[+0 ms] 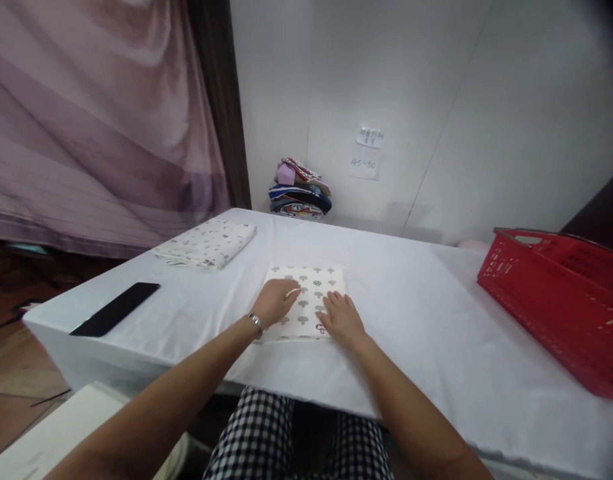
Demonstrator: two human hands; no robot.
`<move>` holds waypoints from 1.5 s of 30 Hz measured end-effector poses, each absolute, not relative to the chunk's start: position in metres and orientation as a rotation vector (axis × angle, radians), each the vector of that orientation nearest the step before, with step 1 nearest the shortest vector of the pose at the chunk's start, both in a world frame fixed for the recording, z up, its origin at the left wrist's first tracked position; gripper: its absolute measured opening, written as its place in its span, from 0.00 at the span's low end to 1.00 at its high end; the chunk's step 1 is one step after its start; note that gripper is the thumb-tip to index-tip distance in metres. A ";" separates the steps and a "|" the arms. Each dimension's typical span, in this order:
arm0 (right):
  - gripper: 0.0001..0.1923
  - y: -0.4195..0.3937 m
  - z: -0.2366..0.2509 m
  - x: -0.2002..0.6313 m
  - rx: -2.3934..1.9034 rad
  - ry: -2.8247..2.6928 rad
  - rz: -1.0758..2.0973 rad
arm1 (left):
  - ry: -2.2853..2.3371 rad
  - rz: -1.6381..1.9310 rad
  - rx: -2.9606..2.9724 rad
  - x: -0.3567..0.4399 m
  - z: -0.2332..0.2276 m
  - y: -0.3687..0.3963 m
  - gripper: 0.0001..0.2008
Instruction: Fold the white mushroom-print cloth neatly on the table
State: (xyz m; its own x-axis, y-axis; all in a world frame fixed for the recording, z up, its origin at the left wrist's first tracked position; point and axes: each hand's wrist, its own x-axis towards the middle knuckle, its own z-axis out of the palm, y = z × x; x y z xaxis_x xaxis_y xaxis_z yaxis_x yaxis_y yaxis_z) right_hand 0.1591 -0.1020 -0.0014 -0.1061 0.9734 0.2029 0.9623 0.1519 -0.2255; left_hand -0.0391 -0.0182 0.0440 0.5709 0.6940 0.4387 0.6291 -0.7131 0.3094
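Observation:
A folded white cloth (303, 303) with a grey mushroom print lies on the white-covered table in front of me. A few of its motifs are green or red. My left hand (276, 300) rests on the cloth's left side, fingers bent slightly and pointing inward, with a metal band on the wrist. On the lower right side of the cloth lies my right hand (342, 319), palm down with the fingers stretched out. Neither hand grips anything that I can see.
Another folded white cloth with small prints (209, 243) lies at the table's back left. A flat black object (115, 309) sits by the left edge. On the right stands a red plastic basket (556, 300). Folded fabrics (300, 190) are stacked against the wall behind the table (411, 300).

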 end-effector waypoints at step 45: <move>0.21 -0.100 -0.007 0.164 -1.666 -2.005 0.098 | 1.101 0.065 2.574 0.146 0.035 0.097 0.21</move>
State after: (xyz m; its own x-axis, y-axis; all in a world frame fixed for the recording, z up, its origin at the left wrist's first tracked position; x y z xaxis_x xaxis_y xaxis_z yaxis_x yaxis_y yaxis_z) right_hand 0.1644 -0.1004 -0.0073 -0.1019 0.9329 0.3455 0.8946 0.2378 -0.3783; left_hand 0.1458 0.0969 0.0347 0.6985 0.7098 -0.0906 0.6944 -0.6418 0.3256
